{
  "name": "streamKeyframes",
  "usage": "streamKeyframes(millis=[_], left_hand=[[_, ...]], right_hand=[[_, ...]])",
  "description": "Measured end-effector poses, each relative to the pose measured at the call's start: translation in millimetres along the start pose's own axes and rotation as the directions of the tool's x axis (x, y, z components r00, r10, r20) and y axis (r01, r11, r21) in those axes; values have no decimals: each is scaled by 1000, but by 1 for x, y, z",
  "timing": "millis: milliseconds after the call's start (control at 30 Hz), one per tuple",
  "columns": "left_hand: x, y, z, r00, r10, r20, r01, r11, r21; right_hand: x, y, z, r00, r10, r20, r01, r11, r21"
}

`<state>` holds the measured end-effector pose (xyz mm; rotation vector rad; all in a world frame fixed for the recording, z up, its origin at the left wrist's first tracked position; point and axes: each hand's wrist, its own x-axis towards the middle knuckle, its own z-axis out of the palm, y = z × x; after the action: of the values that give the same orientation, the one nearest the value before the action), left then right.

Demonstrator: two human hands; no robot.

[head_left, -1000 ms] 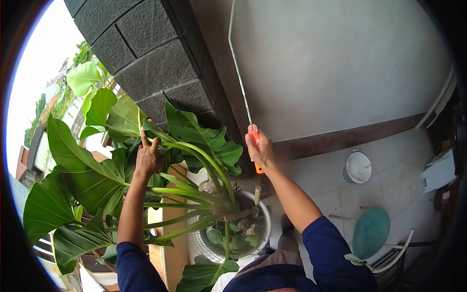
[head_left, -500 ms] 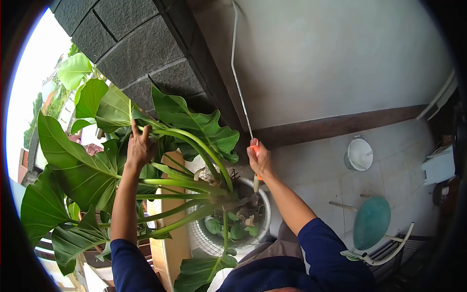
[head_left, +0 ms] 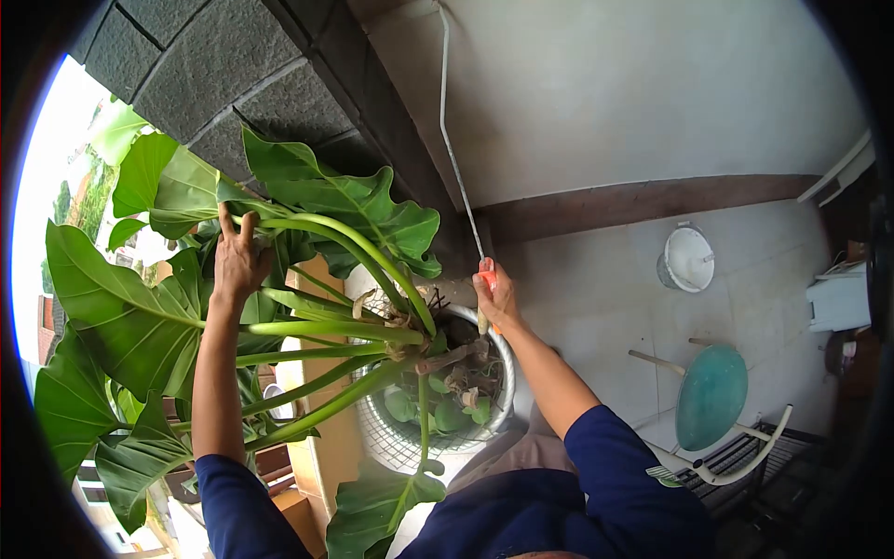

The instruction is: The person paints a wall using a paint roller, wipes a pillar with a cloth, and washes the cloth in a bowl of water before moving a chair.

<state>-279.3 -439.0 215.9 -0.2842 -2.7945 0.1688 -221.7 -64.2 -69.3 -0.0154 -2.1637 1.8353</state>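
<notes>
Right hand (head_left: 497, 296) wraps orange plastic handle (head_left: 487, 270); bent pale metal rod (head_left: 444, 102) runs forward from grip, before grey-white wall (head_left: 615, 102). Left hand (head_left: 241, 263), farther off, touches curved green stalk (head_left: 321, 223); cannot tell if gripping.

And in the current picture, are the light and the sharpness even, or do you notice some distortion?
In the head view, the sky is washed out to white; the wall is dimmer; the left hand and right hand look fairly sharp; the brown baseboard bows, and the corners fall to black.
</notes>
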Motion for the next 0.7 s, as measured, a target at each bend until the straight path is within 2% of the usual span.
streamKeyframes(millis=[100, 500, 667, 700], left_hand=[[0, 4, -3, 998, -45, 43, 45, 999, -9], [0, -1, 2, 999, 35, -2, -35, 999, 2], [0, -5, 6, 1000, 7, -10, -7, 1000, 18], [-2, -4, 5, 1000, -5, 3, 5, 1000, 26]], right_hand=[[-9, 16, 1, 1000, 14, -16, -15, 1000, -24], [-62, 54, -18, 995, 102, -8, -102, 994, -25], [-93, 69, -37, 990, 141, -22, -143, 983, -116], [-100, 66, -44, 980, 196, 18, -192, 973, -127]])
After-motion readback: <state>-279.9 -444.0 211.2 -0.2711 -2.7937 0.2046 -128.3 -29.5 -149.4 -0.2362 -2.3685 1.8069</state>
